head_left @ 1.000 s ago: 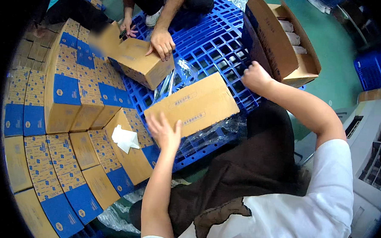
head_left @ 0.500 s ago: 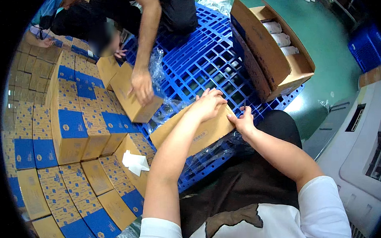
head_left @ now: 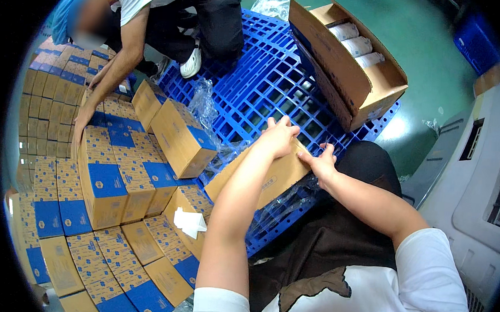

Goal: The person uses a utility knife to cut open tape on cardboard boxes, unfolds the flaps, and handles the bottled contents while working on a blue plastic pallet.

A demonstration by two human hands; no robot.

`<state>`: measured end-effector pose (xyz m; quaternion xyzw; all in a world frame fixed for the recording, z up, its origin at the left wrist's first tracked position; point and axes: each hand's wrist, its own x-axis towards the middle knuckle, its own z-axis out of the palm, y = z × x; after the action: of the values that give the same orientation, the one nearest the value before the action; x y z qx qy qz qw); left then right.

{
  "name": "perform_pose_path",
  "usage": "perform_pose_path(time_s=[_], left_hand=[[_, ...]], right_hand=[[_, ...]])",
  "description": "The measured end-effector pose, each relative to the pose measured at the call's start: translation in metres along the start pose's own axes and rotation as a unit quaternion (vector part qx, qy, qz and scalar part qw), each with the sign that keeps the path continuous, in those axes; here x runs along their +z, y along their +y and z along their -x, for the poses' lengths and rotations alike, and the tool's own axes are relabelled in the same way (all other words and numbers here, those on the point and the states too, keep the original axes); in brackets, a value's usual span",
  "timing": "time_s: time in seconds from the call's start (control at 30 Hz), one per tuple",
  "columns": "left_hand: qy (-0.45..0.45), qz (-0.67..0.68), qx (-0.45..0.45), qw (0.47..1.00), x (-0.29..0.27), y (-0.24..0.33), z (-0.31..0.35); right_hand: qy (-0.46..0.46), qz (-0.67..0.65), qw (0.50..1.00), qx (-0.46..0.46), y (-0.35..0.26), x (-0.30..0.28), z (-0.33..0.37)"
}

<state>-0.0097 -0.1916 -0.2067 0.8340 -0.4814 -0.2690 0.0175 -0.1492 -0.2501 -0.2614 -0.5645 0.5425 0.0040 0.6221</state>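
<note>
A brown cardboard box lies tilted in front of me on the blue plastic pallet. My left hand reaches over it, fingers bent at its far edge. At the box's right end my right hand grips the corner, thumb on the face and other fingers curled behind, partly hidden. Left of this box, another brown box with a blue end stands on the pallet. White folded paper rests on an open-looking carton beside my left forearm.
Stacked brown-and-blue boxes fill the left side. A co-worker's hand touches that stack. An open carton with white wrapped rolls stands at the far right of the pallet. Clear plastic film lies beside the boxes. A blue crate sits beyond.
The co-worker's hand has left the box on the pallet and gone to the stack at left. That box now stands more upright. My hands stay on my box with little change.
</note>
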Motion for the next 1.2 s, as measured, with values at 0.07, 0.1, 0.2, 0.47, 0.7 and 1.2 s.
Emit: perform_pose_path(time_s=[0.07,0.1,0.2,0.47,0.7,1.2], left_hand=[[-0.033,-0.034,-0.015,0.999,-0.003,0.003,-0.007],[-0.048,-0.043,-0.012,0.998,-0.002,0.001,-0.01],[-0.029,-0.048,0.02,0.998,0.007,-0.003,-0.009],[-0.027,0.004,0.077,0.997,0.006,-0.019,-0.012],[-0.027,0.035,0.051,0.998,-0.01,-0.064,-0.01],[0.108,-0.134,0.253,0.952,0.0,-0.017,0.011]], right_hand=[[-0.007,0.029,1.0,-0.005,0.002,0.002,-0.002],[-0.011,0.043,0.999,-0.008,0.003,0.003,-0.004],[-0.017,0.048,0.999,-0.006,0.008,0.005,-0.009],[-0.043,0.048,0.998,-0.011,0.008,0.007,-0.022],[-0.083,0.025,0.996,-0.002,0.003,0.001,-0.024],[-0.039,0.027,0.999,-0.001,0.005,0.003,-0.018]])
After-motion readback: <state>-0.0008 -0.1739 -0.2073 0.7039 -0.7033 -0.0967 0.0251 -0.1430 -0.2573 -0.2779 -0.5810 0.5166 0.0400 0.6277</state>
